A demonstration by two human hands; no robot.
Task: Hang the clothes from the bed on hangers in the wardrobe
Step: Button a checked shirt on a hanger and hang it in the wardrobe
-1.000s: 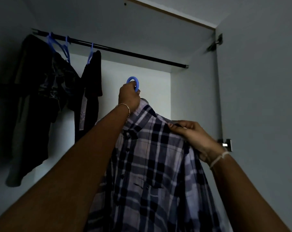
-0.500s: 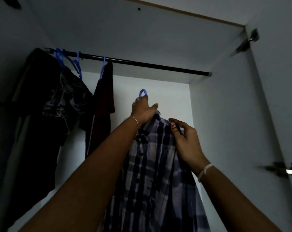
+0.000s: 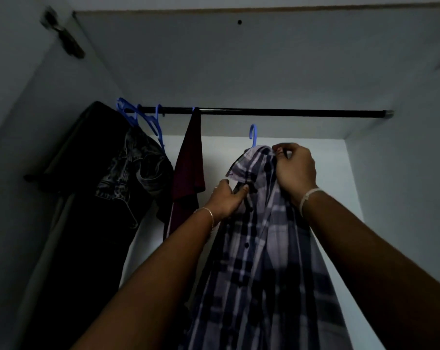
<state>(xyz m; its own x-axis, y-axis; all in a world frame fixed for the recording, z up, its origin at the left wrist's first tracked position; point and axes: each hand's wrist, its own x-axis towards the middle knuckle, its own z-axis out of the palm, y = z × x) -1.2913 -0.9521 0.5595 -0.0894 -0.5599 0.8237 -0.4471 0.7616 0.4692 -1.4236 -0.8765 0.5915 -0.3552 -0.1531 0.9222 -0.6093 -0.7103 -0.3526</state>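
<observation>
The inside of a dim wardrobe (image 3: 390, 173) with pale walls filled the view from below, a small dark hole (image 3: 239, 22) in its top panel and a metal hinge (image 3: 70, 44) blurred at the upper left. A black rail (image 3: 289, 113) ran across under the top panel. At its left end hung several blue hangers (image 3: 130, 114), carrying a black garment (image 3: 87, 160) against the left wall, a grey denim garment (image 3: 135, 173) beside it, and a maroon shirt (image 3: 188, 168) hanging edge-on just to their right. The plaid shirt (image 3: 259, 248), checked in navy and pale lilac, was held up in the open middle of the wardrobe, right of the maroon shirt and apart from it. It sat on a blue hanger (image 3: 253, 133) whose hook rose from the collar and stood below the rail, not over it. The left hand (image 3: 226, 198), a thin bracelet (image 3: 208, 213) on its wrist, gripped the buttoned front of the shirt just under the collar, its fingers (image 3: 224, 185) curled into the cloth with the thumb pressed on top. The right hand (image 3: 295, 170), a pale band (image 3: 307, 198) round its wrist, was higher and pinched the top of the shirt at the collar, fingers (image 3: 280, 150) closed on the fabric beside the hanger's neck. The shirt's body fell straight down between the two forearms to the bottom edge of the view.
</observation>
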